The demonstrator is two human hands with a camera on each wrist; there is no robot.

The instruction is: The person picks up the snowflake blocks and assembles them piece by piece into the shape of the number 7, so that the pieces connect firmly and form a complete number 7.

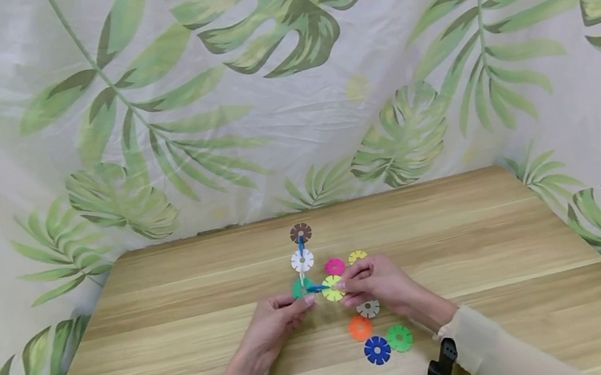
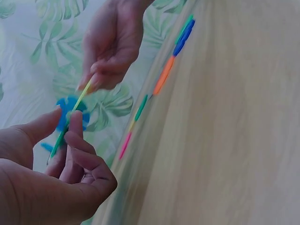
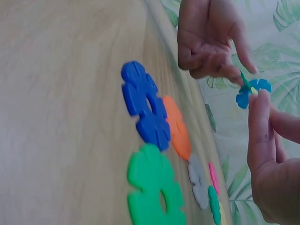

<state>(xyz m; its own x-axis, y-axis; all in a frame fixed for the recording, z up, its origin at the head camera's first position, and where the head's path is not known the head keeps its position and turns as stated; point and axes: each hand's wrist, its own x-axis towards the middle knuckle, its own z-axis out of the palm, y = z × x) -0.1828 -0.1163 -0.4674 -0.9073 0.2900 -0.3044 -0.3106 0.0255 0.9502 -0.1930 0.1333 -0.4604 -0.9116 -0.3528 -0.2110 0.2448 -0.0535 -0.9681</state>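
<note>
Two loose pieces, a dark blue disc (image 1: 377, 350) and a bright green disc (image 1: 399, 338), lie nearest, below the right fingers; an orange disc (image 1: 360, 328) follows. Left hand (image 1: 272, 328): thumb and fingers pinch a teal disc (image 1: 297, 290). Right hand (image 1: 381, 286): thumb and fingertips pinch a yellow-green disc (image 1: 332, 288). An edge-on light blue disc (image 1: 316, 288) bridges both, between the fingers; slot seating cannot be told. Advised: firm left pinch, slots aligned, straight push without twisting. Past the fingers lie a pink disc (image 1: 334, 266), a white disc (image 1: 302, 260) and, farthest, a brown disc (image 1: 300, 233).
</note>
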